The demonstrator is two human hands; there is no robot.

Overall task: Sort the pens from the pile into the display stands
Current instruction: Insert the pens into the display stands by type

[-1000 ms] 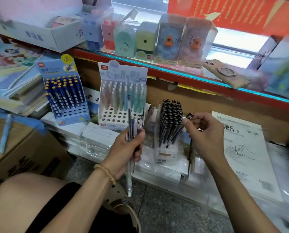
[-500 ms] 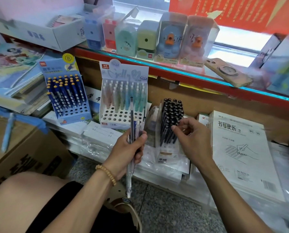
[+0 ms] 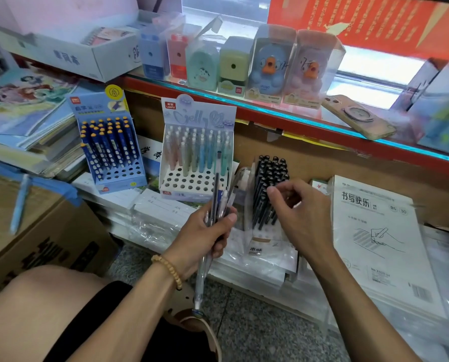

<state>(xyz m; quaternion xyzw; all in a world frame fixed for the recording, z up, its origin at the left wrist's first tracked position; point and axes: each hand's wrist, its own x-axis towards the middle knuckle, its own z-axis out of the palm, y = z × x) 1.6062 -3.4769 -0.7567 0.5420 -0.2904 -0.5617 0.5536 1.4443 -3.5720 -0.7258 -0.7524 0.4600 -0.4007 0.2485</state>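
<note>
While the left hand (image 3: 205, 231) grips a bundle of pens (image 3: 215, 205) at frame centre, the right hand (image 3: 299, 215), fingers curled at the black pen stand (image 3: 267, 189), seems to be seating one; next, another needs picking from the bundle.

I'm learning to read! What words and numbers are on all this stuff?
"LANTU" and "Jelly": white pen stand.
"书写快乐", "B5", "30": writing pad.
"本味": pack under the black pens.
Blue stand, white box, red banner: too blurred.
</note>
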